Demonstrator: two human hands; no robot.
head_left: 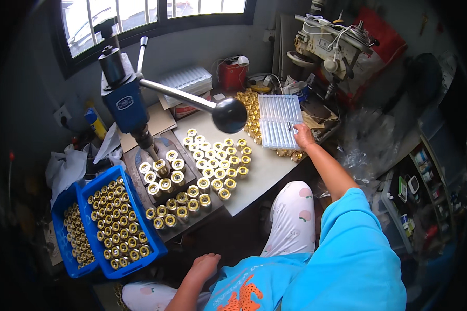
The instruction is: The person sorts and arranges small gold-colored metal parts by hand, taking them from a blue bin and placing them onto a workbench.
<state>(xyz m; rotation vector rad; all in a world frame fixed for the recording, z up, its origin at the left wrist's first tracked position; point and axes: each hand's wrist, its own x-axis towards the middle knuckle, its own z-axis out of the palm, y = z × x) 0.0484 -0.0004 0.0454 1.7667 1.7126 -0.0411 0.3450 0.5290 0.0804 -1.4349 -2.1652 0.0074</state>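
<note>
At the far right of the table, my right hand point(303, 136) reaches onto a clear plastic tray point(280, 108) with long narrow slots. Its fingers are bent together at the tray's right edge, beside a small dark piece in the slots; what they pinch is too small to make out. The tray rests over rows of gold metal cylinders point(251, 111). My left hand point(206, 263) lies low near my lap, fingers loosely extended, holding nothing visible. Left of centre stands a blue hand press point(127, 106) with a black ball-ended lever point(229, 115). Several gold-topped cylinders point(165, 184) surround its ram.
Two blue crates point(120, 272) of gold-topped cylinders sit at the left. More cylinders point(218, 163) stand mid-table. Stacked clear trays point(188, 83) lie behind the press. A sewing-machine-like device point(327, 49) stands at the back right, above plastic bags point(366, 140).
</note>
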